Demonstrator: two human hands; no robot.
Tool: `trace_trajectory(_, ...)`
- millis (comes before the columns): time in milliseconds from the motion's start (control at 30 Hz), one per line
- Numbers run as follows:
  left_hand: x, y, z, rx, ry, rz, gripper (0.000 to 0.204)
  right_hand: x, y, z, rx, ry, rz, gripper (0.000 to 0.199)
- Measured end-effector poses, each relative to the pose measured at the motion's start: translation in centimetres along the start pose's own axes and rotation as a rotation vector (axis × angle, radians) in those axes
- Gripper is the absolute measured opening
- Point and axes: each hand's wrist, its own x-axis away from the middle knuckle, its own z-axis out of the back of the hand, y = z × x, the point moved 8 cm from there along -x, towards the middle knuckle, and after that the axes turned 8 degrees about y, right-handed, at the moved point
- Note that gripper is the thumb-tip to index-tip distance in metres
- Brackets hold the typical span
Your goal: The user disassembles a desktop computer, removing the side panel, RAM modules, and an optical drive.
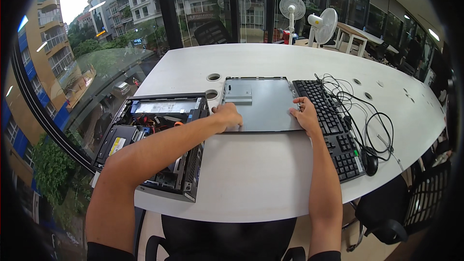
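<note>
In the head view, a grey metal panel [263, 104] is lying flat on the white table [261, 174], and both hands are resting on it: the left hand [228, 116] is pressing with curled fingers on the panel's near left edge, the right hand [304, 113] is lying with fingers spread on its near right edge. An open computer case [154, 140] is sitting just left of the panel, while a black keyboard [331, 125] is touching its right side, with a mouse [370, 160] and tangled cables [360, 111] lying further right.
</note>
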Motion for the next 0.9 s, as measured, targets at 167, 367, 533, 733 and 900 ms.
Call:
trace_trajectory(167,1.4,0.7,-1.5,-0.448,-0.094,-0.295,0.099,0.3,-1.2,0.3,0.217,0.006,0.039,0.03)
trace_trajectory(367,3.8,1.5,-2.7,-0.744,-0.162,-0.559,0.102,1.2,-3.5,-0.1,0.37,-0.017,0.172,0.034)
trace_trajectory(533,6.0,2.2,-2.9,-0.924,-0.241,-0.593,0.089,2.2,-4.0,-0.1,0.46,-0.067,0.082,0.043)
trace_trajectory(733,5.3,1.8,-3.7,-0.961,-0.325,-0.579,0.082,3.5,-4.5,-1.6,0.668,-0.28,0.098,0.086)
trace_trajectory(900,3.7,1.5,-5.1,-0.975,-0.35,-0.605,0.076,4.6,-5.0,-2.0,0.66,-0.458,0.217,0.096)
